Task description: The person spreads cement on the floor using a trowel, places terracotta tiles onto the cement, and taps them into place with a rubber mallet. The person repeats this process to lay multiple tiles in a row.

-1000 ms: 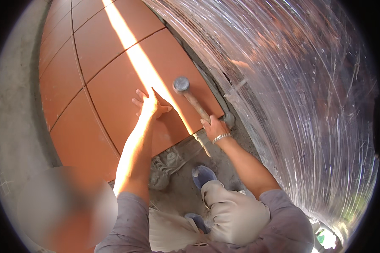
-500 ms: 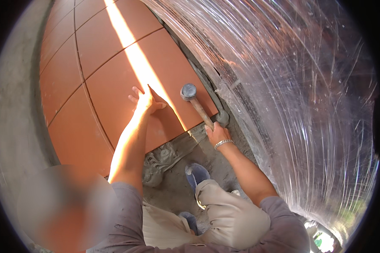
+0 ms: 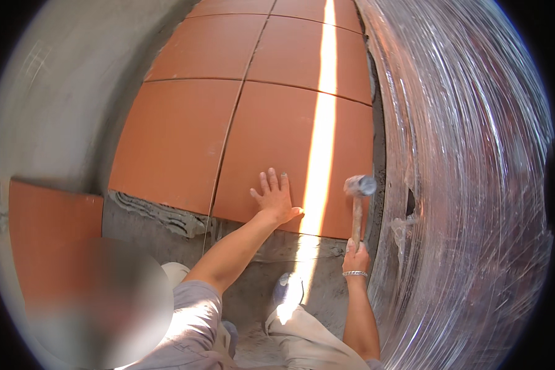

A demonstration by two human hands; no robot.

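With fingers spread, my left hand (image 3: 274, 198) lies flat on a large terracotta floor tile (image 3: 271, 139), close to its near edge. My right hand (image 3: 356, 256), a chain bracelet at its wrist, is wrapped round the wooden handle of a mallet (image 3: 357, 216). The mallet's thick grey head is over the tile's near right corner; I cannot tell whether it touches the surface. A bright strip of sunlight runs along the tile between my two hands.
More laid tiles (image 3: 197, 46) stretch away ahead, with ridged grey mortar (image 3: 160, 213) showing under the left one's near edge. A separate tile (image 3: 55, 222) stands by the grey wall (image 3: 68, 92) at left. Clear plastic sheeting (image 3: 462, 185) covers the right side. A blurred round patch hides the lower left.
The view has turned, bringing the separate tile at left into sight. My left hand now lies closer to the tile's near edge, fingers more spread. The mallet stays in my right hand.
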